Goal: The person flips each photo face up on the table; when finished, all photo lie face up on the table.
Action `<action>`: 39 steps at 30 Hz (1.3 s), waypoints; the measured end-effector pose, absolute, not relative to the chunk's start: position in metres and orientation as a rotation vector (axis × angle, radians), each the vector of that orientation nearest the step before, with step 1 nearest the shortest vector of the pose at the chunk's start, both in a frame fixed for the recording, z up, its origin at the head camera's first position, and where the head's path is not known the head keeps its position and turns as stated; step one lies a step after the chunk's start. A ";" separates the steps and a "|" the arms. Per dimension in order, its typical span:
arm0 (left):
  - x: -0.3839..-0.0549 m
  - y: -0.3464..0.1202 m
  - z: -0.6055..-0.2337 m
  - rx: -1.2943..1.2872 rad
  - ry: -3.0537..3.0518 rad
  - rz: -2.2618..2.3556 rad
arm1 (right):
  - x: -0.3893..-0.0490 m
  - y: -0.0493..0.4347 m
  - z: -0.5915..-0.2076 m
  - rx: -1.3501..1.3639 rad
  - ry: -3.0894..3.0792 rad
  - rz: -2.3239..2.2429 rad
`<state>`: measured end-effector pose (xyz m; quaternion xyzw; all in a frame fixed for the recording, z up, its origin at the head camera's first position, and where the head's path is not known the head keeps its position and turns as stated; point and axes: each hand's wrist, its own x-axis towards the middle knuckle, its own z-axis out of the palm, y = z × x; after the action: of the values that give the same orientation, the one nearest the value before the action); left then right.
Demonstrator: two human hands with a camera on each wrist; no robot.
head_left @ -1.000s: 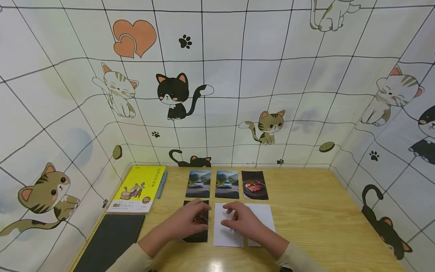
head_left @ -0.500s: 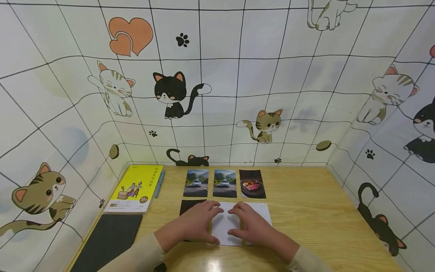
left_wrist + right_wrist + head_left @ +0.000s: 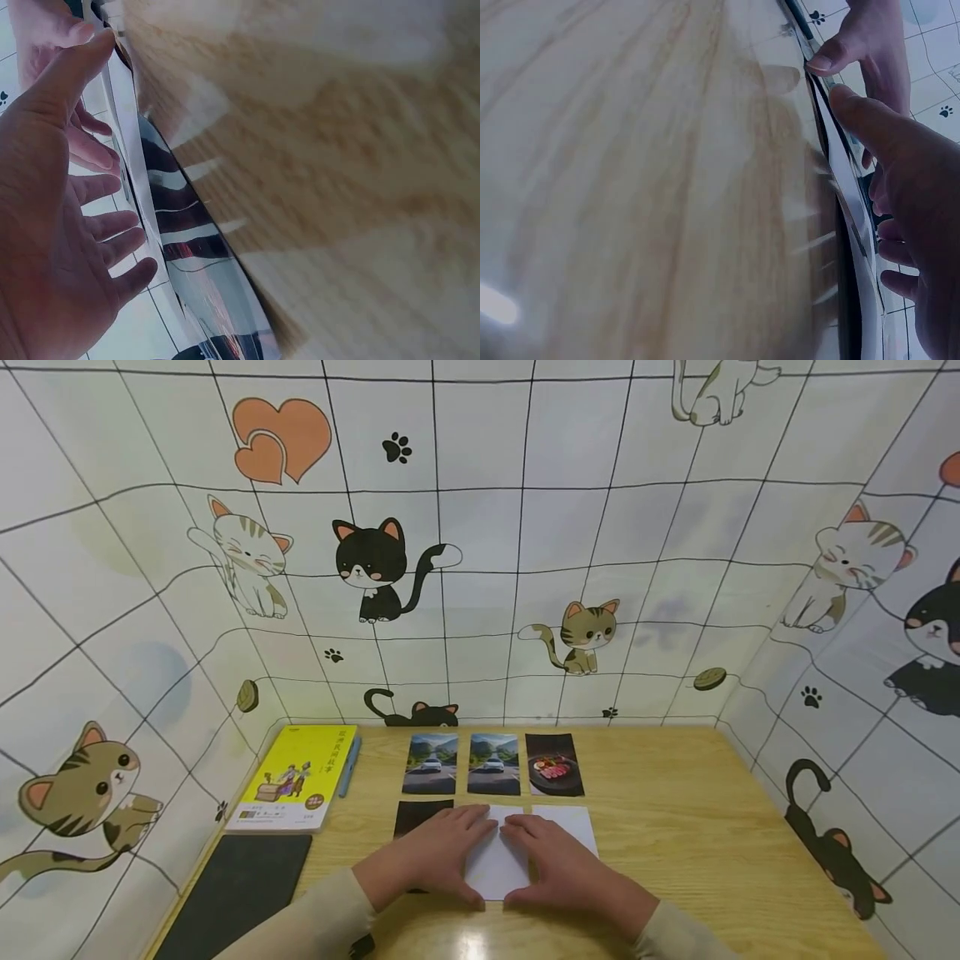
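A blank white card (image 3: 498,853) lies in the middle of the near row of cards. My left hand (image 3: 441,850) is at its left side, and my right hand (image 3: 558,865) at its right. Both hands have thumbs and fingertips close to the card's edges; whether they touch it is unclear. In the left wrist view the fingers of the left hand (image 3: 60,240) are spread and hold nothing. The right hand's (image 3: 930,202) fingers look loosely extended too. A dark picture card (image 3: 418,815) is partly hidden under the left hand, and another white card (image 3: 572,827) under the right.
Behind stand a row of picture cards: two with a car (image 3: 430,764) on a road, and one with a plate of meat (image 3: 555,767). At left are a yellow book (image 3: 296,777), a blue pen (image 3: 349,767) and a black flat pad (image 3: 236,893). Cat-patterned cloth walls surround the table.
My left hand has moved right, from over the dark card to the middle white card's left edge. The right hand has shifted to its right edge, and the fingers of both have straightened.
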<state>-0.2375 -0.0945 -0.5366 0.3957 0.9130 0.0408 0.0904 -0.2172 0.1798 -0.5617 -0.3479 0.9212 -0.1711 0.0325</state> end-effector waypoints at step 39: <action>-0.245 -0.093 -0.540 1.277 2.612 0.151 | -0.212 0.177 -0.566 -1.261 2.811 -0.554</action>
<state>-0.2451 -0.0935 -0.5405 0.4357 0.8912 0.0517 0.1150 -0.2118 0.1769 -0.5656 -0.4029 0.8980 -0.1771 0.0055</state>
